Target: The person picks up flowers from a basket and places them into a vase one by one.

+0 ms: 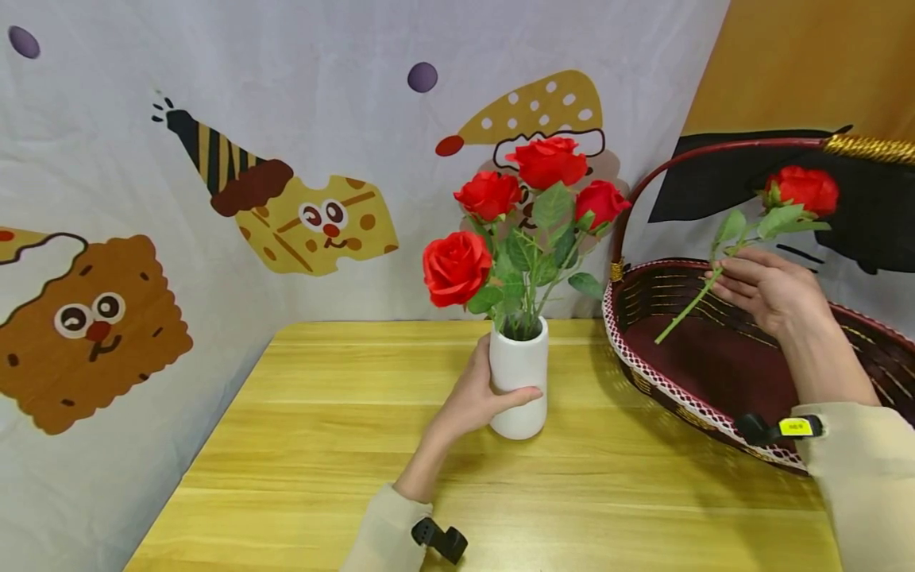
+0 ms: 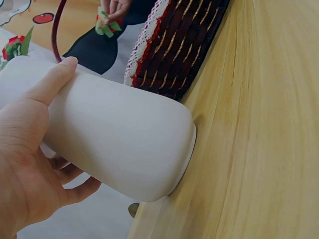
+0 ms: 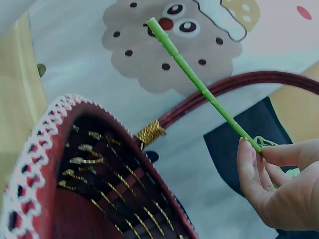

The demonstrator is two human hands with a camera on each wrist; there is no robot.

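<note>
A white vase (image 1: 519,373) stands upright on the wooden table with several red roses (image 1: 456,268) in it. My left hand (image 1: 493,389) grips the vase from its left side, thumb across the front; the left wrist view shows the fingers wrapped round its smooth body (image 2: 119,134). Over the basket, my right hand (image 1: 775,290) pinches a single red rose (image 1: 802,191) by its green stem. The bloom points up and right, and the cut stem end slants down to the left. In the right wrist view the bare stem (image 3: 199,84) extends from between thumb and fingertips.
A dark red woven basket (image 1: 715,421) with white lace trim and a tall arched handle (image 1: 665,171) stands at the table's right. Behind the table (image 1: 286,453) hangs a white cloth (image 1: 322,79) printed with cartoon food. A black band sits on each wrist.
</note>
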